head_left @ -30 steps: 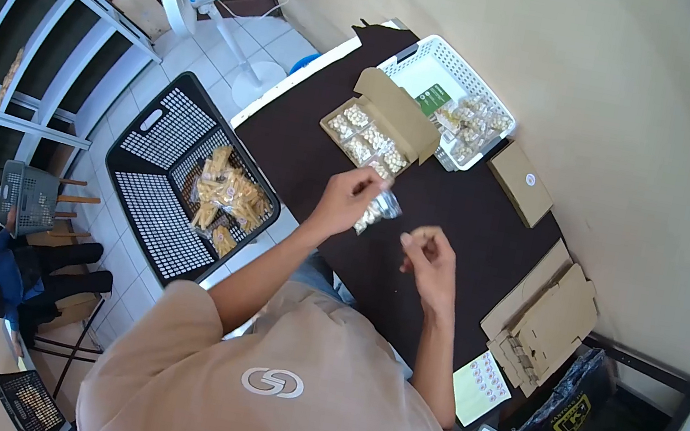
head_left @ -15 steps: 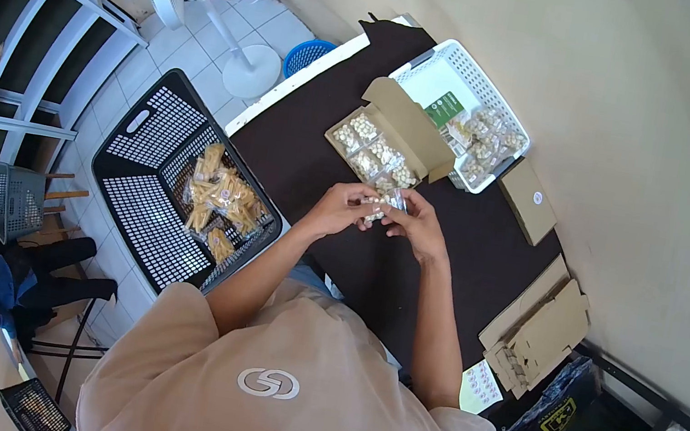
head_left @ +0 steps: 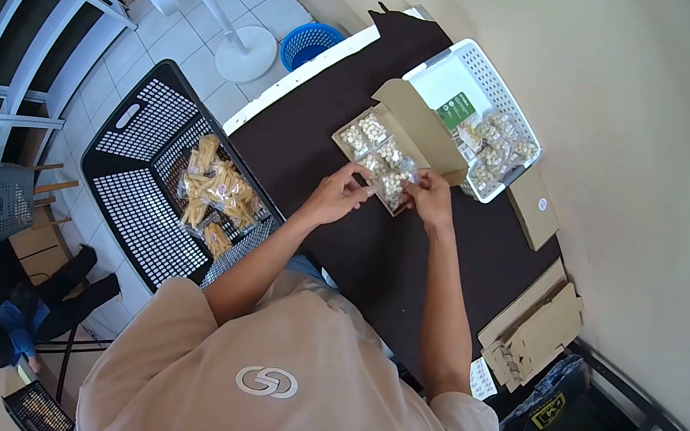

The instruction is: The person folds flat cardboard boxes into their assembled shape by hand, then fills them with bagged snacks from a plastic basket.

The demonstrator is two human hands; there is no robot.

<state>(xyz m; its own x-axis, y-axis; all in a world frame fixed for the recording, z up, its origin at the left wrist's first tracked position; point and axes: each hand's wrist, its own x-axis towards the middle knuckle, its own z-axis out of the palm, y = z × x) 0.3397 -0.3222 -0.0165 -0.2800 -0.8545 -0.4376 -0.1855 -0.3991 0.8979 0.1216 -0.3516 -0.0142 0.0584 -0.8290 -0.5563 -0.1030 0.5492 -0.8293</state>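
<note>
An open brown cardboard box (head_left: pixel 351 145) lies on the dark tablecloth with its lid flap raised, holding several clear packets of small pale pieces. At the box's near end is one packet (head_left: pixel 390 189), its upper side against the other packets. The thumb and fingers of my right hand (head_left: pixel 432 203) pinch this packet's right edge. On the opposite side, my left hand (head_left: pixel 334 196) has its fingers apart, the fingertips close to the packet's left edge and the box rim.
Behind the box, a white basket (head_left: pixel 491 66) contains more packets and a green card (head_left: pixel 456 110). A closed carton (head_left: pixel 534 207) and flattened cardboard (head_left: pixel 543 324) lie to the right. At left stands a black crate (head_left: pixel 121 148) with bagged yellowish sticks (head_left: pixel 220 193). Far left, another person (head_left: pixel 21 325) bends over.
Both hands have moved the packet from in front of the box into its near end. My left hand's fingers have come away from it. The camera view has shifted slightly.
</note>
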